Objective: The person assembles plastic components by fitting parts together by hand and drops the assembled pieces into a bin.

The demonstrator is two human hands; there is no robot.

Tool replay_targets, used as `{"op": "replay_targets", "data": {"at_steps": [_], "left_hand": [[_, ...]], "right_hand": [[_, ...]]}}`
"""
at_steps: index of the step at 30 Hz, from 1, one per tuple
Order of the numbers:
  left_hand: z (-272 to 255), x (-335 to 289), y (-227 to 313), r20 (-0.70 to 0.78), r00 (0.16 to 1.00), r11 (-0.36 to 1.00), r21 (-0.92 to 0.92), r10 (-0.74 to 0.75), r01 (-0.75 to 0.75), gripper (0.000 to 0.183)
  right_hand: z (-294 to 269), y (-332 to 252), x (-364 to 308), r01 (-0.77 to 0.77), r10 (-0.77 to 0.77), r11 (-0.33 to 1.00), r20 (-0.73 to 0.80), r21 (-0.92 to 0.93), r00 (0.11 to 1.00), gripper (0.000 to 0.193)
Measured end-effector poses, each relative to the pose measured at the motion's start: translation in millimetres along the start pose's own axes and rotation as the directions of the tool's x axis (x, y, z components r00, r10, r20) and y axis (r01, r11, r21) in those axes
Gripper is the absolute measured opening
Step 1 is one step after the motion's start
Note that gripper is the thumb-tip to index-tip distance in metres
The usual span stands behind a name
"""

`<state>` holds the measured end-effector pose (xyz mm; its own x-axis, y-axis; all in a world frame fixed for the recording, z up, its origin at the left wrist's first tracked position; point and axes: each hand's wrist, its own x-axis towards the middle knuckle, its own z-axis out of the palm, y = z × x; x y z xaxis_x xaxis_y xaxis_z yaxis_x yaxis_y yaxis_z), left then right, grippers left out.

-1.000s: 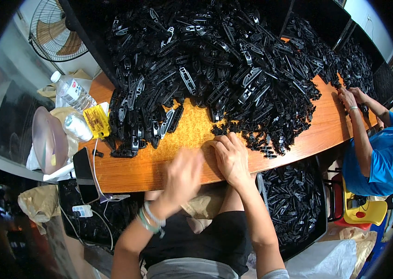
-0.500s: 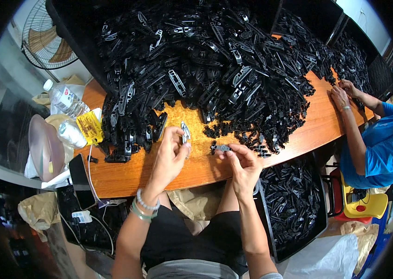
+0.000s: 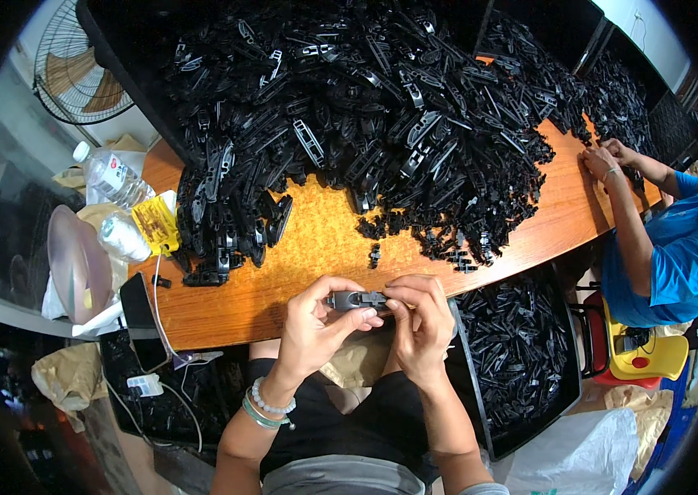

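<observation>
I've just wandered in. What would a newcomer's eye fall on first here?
Most likely the huge heap of black plastic parts, spread across the far side of the wooden table. Next, at the table's near edge, the person's left hand and right hand come together with a small dark piece between their fingers. Off to the right, a co-worker's bright blue shirt stands out.

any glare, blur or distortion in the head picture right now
Head view: black corners, and the front edge of the table bows; bright patch on its wood beside the pile of black parts, glints on some; left hand and right hand without obvious motion blur.
</observation>
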<state>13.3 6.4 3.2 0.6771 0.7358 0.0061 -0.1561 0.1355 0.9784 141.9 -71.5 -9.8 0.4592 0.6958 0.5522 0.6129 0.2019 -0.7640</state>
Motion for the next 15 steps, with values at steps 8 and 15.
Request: {"op": "replay_targets", "data": {"at_steps": [8, 15], "left_hand": [[4, -4, -4, 0.020, 0.999, 0.971, 0.235, 0.035, -0.039, 0.014], [-35, 10, -13, -0.126, 0.989, 0.993, -0.103, -0.072, 0.059, 0.012]], "right_hand": [[-14, 1, -8, -0.223, 0.189, 0.960, 0.196, 0.172, 0.962, 0.018], [-6, 15, 2, -0.291, 0.239, 0.942, 0.276, 0.167, 0.931, 0.017]]}}
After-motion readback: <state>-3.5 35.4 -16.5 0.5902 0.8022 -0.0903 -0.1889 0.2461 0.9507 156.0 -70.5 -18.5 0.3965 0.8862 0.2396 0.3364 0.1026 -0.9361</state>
